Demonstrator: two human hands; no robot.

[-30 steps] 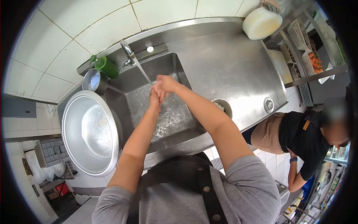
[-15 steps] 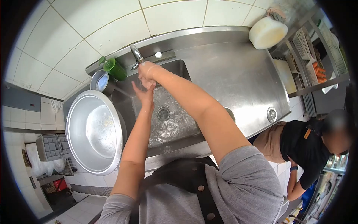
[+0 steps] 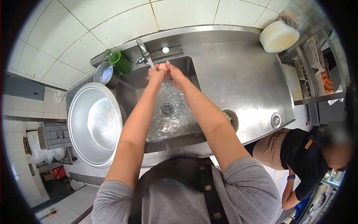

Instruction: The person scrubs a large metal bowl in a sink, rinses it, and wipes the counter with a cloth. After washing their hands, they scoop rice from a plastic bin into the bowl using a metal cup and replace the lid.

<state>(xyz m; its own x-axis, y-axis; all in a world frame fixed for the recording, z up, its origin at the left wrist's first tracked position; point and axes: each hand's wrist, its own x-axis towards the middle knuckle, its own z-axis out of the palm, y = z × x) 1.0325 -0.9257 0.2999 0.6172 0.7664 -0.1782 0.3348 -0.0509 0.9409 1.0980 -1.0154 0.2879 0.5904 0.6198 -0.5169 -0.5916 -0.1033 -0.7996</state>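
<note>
Water runs from the curved metal faucet (image 3: 143,48) onto my two hands, which are close together over the stainless steel sink (image 3: 140,108). My left hand (image 3: 156,75) is directly under the stream, its wet fingers loosely bent towards the other hand. Beside it on the right, my right hand (image 3: 176,73) has its fingers stretched up and slightly cupped. I make out no object in either hand. Below them, water splashes around the drain (image 3: 166,109) on the sink floor.
Left of the sink stand a large metal basin (image 3: 76,127), a smaller metal pot (image 3: 115,79) and a green pump bottle (image 3: 121,62). A white round block (image 3: 279,35) rests at the counter's back right. A co-worker (image 3: 302,155) in black is at the right, near shelves with carrots (image 3: 327,83).
My right hand has come down from the faucet to the right of my left hand. My left hand has moved up under the stream, which now shows plainly. The view has shifted slightly.
</note>
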